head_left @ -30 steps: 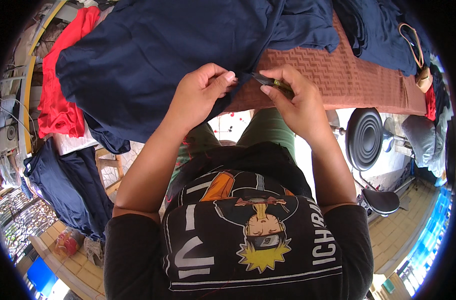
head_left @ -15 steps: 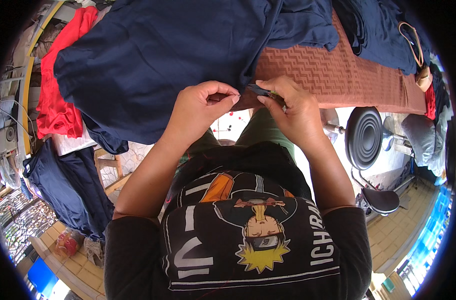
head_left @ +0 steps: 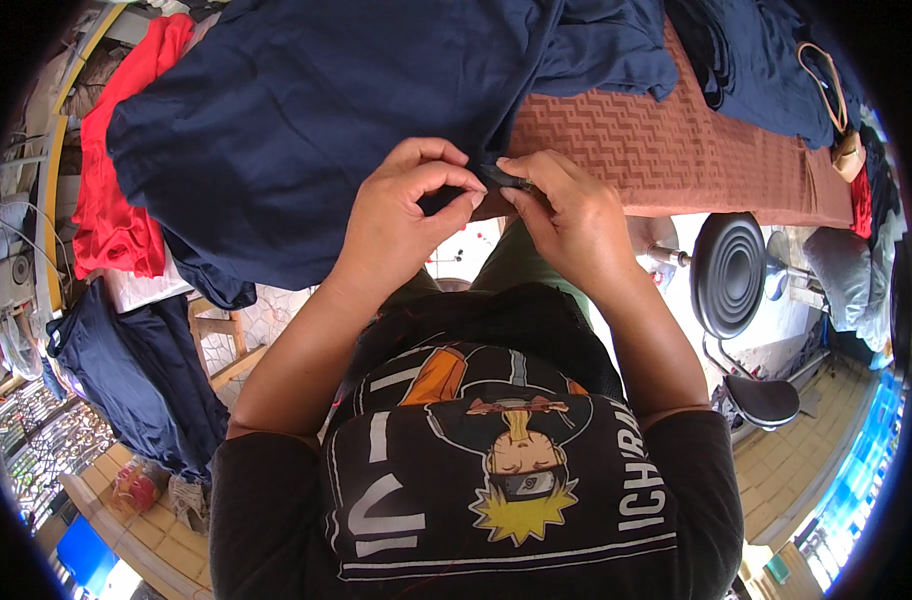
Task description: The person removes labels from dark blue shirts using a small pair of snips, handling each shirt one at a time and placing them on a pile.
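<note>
My right hand [head_left: 582,208] grips small dark thread snips [head_left: 505,178] between thumb and fingers, their tip pointing left. Close to that tip, the thumb and forefinger of my left hand [head_left: 396,212] come together in a pinch; whatever they hold is too small to make out. Both hands are at the near edge of a large navy cloth [head_left: 316,120], which spreads over the table to the left and hangs over its front. The cloth's right edge runs away from me just beyond the snips.
A brown patterned cover [head_left: 666,160] lies on the table, with more folded navy garments [head_left: 766,70] at the far right. Red fabric [head_left: 126,160] hangs at the left, above draped navy clothing [head_left: 141,370]. A round black stool seat [head_left: 728,275] stands to the right.
My left hand has risen slightly and its fingers have spread a little more. The snips in my right hand have shifted slightly left and up, turning a bit.
</note>
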Tool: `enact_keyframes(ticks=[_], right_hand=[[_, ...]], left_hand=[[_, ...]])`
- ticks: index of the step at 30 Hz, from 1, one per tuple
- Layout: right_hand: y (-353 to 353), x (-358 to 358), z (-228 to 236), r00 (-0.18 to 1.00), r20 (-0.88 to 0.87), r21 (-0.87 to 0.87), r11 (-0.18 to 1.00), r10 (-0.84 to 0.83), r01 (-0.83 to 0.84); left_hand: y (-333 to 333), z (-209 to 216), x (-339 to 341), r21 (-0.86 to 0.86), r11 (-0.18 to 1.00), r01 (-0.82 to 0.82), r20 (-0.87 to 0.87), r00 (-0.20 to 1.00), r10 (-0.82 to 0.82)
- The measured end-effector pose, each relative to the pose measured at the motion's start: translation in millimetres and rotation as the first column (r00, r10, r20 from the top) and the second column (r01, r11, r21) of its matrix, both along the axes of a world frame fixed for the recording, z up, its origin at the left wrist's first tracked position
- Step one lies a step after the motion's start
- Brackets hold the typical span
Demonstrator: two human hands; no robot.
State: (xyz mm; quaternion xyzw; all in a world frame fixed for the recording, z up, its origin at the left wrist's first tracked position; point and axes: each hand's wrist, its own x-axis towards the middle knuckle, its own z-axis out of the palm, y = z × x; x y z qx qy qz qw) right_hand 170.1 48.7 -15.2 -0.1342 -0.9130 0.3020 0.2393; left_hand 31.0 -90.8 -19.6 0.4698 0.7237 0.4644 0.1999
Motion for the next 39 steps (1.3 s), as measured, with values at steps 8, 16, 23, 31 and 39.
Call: enact_keyframes(ticks=[8, 16, 23, 31, 39], right_hand=[[5.7, -5.6, 10.2, 0.992, -0.070, -0.222, 0.971, -0.108, 0.090], [-8.4, -16.9, 6.4, 0.981, -0.193, -0.168, 0.986, -0.012, -0.020], [-10.1, -23.8, 2.9, 0.981, -0.195, -0.005, 1.000, -0.009, 0.008], [-14.0, -27.8, 3.0, 0.980, -0.194, 0.064, 0.996, -0.049, 0.063], [1.2, -16.7, 9.6, 0.973, -0.202, 0.047, 0.992, -0.107, 0.119]], left_hand=[[2.2, 4.4, -22.2, -0.013, 0.993, -0.119, 0.895, 0.442, 0.065], [-0.3, -0.4, -37.5, 0.069, 0.996, -0.051, 0.957, 0.285, -0.052], [-0.3, 2.5, -35.1, 0.079, 0.996, -0.050, 0.966, 0.252, -0.064], [-1.7, 1.4, -36.1, 0.127, 0.991, -0.033, 0.975, 0.190, -0.119], [-20.1, 49.1, -34.3, 0.114, 0.949, 0.293, 0.423, 0.850, -0.314]])
